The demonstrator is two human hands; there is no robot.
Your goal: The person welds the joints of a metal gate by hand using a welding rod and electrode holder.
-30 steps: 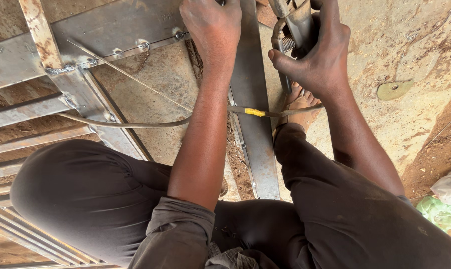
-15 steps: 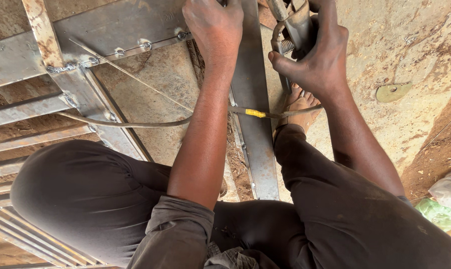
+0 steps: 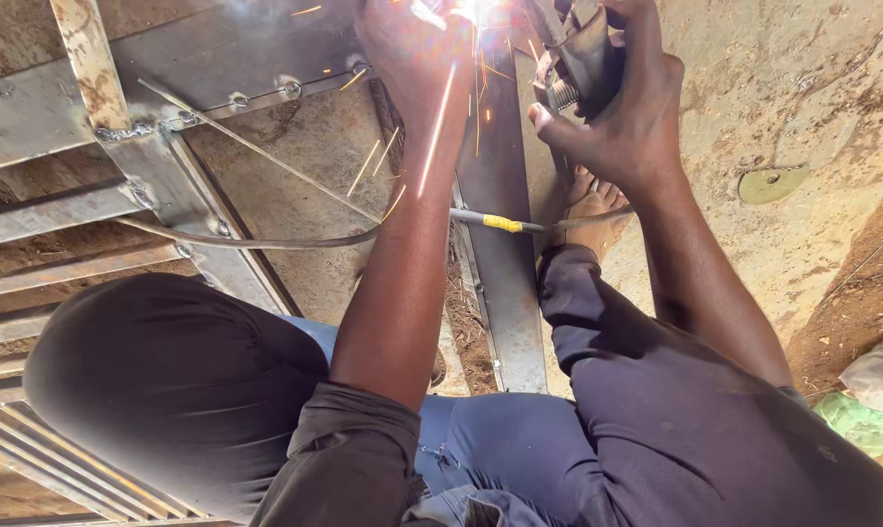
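My right hand (image 3: 629, 107) grips a dark metal electrode holder (image 3: 578, 54) near the top edge of the view. A bright white arc with flying sparks (image 3: 472, 12) burns just left of it, on the upper end of a long flat steel bar (image 3: 500, 263). My left hand (image 3: 414, 47) rests on the steel right beside the arc, fingers curled down; whether it holds anything is hidden. A grey cable with a yellow band (image 3: 503, 223) crosses under my left forearm toward the holder. I squat over the work, knees wide apart.
A welded steel frame (image 3: 158, 185) of plates and bars lies on the left, with a rusty bar (image 3: 90, 63) across it. Several parallel rods (image 3: 61, 459) sit bottom left. Sandy ground, a round green disc (image 3: 770, 183) and crumpled plastic (image 3: 876, 390) lie to the right. My bare foot (image 3: 593, 210) rests by the bar.
The arc has struck: bright light and sparks now fly at the top of the bar, where there were none before. Both hands have stayed almost in place.
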